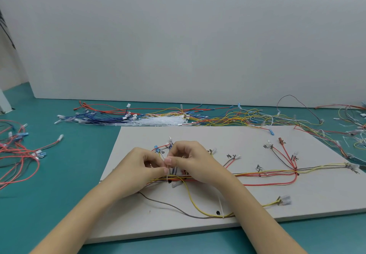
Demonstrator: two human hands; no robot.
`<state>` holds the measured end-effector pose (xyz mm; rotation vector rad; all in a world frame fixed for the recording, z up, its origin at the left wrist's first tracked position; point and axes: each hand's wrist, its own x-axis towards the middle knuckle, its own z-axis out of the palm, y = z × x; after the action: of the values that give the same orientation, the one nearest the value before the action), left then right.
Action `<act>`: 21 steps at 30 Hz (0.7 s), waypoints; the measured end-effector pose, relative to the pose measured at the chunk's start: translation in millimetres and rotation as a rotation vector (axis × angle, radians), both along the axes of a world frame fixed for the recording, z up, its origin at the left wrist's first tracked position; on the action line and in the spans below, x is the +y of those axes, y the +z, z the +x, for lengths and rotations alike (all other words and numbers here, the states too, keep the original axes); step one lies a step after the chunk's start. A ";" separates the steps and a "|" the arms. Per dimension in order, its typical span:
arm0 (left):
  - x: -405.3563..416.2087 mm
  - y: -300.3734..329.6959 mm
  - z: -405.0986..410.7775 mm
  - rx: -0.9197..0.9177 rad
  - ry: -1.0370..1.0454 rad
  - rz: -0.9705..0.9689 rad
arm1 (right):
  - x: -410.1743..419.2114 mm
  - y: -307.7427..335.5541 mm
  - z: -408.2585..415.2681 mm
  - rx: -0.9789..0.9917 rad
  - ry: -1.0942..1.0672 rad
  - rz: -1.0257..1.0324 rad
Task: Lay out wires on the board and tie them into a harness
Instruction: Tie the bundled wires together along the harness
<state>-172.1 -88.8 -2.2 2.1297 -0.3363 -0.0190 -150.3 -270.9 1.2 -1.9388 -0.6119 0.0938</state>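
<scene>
Both hands, left hand [138,166] and right hand [190,160], pinch a cable tie [168,171] around the wire bundle [257,173].

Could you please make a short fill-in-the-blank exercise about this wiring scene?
1. The white board lies on a ____ table.
2. Both hands, left hand and right hand, work at the ____ end of the wire bundle.
3. The white cable ties lie ____ the board.

Missing words: teal; left; behind
</scene>
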 end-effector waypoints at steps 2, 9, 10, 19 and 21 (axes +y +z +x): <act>0.3 -0.6 -1.2 -0.017 -0.007 -0.004 | -1.2 0.3 0.3 0.050 0.017 0.034; -1.4 -0.7 -6.0 -0.030 -0.019 -0.007 | -13.6 5.2 0.7 0.074 -0.014 -0.184; -2.1 -1.2 -6.5 -0.035 -0.011 -0.010 | -15.8 5.9 1.0 0.083 0.004 -0.210; -3.1 -3.4 -8.8 -0.076 -0.003 -0.004 | -16.4 5.4 0.3 0.070 0.004 -0.309; -1.5 -3.6 -8.3 -0.093 -0.023 0.003 | -16.9 5.9 0.1 0.061 0.003 -0.315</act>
<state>-180.5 -90.3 -5.8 2.1337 -0.4152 0.0669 -150.3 -287.8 7.1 -2.2291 -0.5861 0.2644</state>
